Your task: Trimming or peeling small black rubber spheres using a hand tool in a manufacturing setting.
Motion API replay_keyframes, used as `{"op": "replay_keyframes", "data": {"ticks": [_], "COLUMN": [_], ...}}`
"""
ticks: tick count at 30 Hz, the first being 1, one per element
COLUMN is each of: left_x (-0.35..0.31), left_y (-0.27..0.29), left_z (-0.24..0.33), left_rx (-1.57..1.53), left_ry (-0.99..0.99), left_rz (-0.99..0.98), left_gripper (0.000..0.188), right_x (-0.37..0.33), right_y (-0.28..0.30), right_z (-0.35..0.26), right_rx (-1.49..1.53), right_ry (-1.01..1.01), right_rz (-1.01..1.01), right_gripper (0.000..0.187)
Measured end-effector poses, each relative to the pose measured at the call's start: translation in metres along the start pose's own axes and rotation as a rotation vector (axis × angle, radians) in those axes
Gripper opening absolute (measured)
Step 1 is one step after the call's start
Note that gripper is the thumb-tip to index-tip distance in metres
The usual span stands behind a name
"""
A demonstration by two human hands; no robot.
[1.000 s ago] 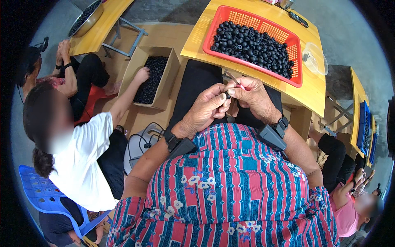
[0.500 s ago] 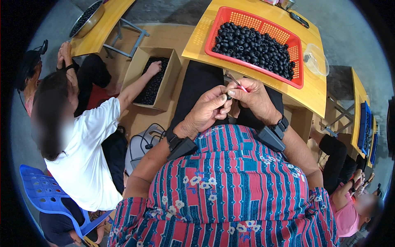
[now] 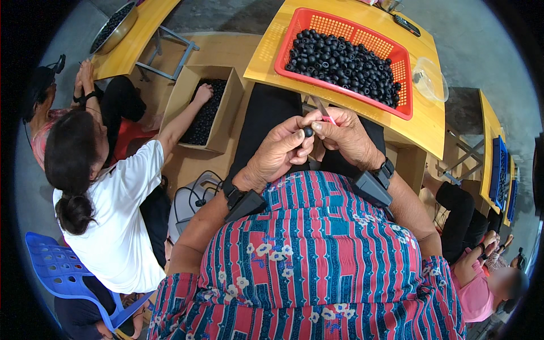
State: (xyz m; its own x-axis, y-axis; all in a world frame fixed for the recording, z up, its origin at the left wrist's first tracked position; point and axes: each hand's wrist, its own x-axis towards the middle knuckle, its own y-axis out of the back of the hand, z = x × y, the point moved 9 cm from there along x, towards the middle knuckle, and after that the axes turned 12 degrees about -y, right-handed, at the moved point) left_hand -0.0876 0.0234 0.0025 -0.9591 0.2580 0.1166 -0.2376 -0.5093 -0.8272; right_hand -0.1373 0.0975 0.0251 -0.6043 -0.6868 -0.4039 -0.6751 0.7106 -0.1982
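My left hand (image 3: pixel 276 149) pinches a small round black rubber-looking piece (image 3: pixel 308 131) between thumb and fingers. Close against it, my right hand (image 3: pixel 348 137) is closed on a slim blade-like tool (image 3: pixel 327 119) with a pink part; its narrow end points up and away from me. My right thumb is beside the black piece, and fingers hide much of the tool. Both hands meet above my lap, just short of the table. On that table, a red plastic basket (image 3: pixel 281 67) holds a heap of similar black pieces (image 3: pixel 343 63).
The yellow table (image 3: pixel 260 67) also bears a clear plastic tub (image 3: pixel 430 79) and a dark handheld device (image 3: pixel 406 25). At left, a co-worker in a white shirt (image 3: pixel 116 212) reaches into a cardboard box (image 3: pixel 231 107) of black pieces. Blue trays (image 3: pixel 498 170) lie on the right-hand table.
The black piece now shows more plainly between my fingers, and the tool has tilted slightly. My hands stay together. The co-worker's head has turned, and the whole view has shifted a little.
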Motion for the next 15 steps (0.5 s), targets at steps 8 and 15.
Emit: {"op": "replay_keyframes", "data": {"ticks": [8,15], "left_x": [-0.001,0.0], "left_y": [0.004,0.006], "left_z": [-0.001,0.001], "left_rx": [0.013,-0.035], "left_ry": [0.002,-0.023], "left_rz": [0.01,0.036], "left_gripper": [0.034,0.024], "right_x": [-0.004,-0.015], "right_y": [-0.005,0.005], "right_z": [-0.009,-0.013], "right_rx": [-0.015,-0.017], "right_ry": [0.065,0.125], "right_rz": [-0.014,0.143], "right_gripper": [0.02,0.021]}}
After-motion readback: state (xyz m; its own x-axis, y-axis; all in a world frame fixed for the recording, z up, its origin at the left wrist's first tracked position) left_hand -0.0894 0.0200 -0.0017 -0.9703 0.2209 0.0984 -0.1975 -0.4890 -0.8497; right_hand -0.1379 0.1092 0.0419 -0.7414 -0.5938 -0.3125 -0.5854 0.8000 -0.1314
